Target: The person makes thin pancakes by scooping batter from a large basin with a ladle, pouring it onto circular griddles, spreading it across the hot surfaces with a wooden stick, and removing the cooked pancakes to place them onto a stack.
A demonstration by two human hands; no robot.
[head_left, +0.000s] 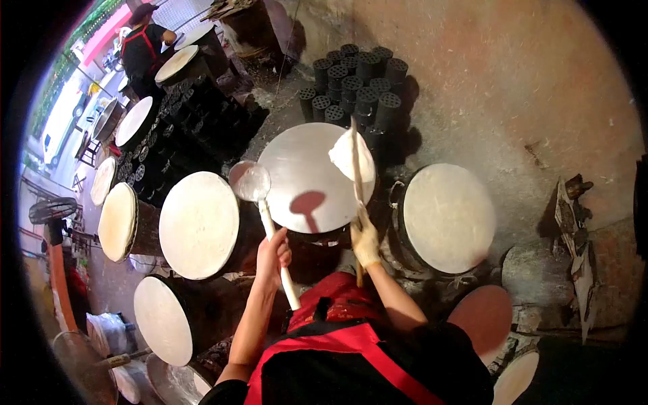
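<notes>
To the left, pale-topped round plates; next, by the griddle's left edge, a ladle, its handle gripped in the closed left hand. Over the griddle (black perforated cylinders stacked just beyond), white dough against a stick, clasped in the gloved right hand. Farther right, another pale round top.

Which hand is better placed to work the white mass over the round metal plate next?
Right, probably: the right hand holds a stick overlapping the white mass in this view. The left hand holds a ladle near the left edge of the metal plate.
</notes>
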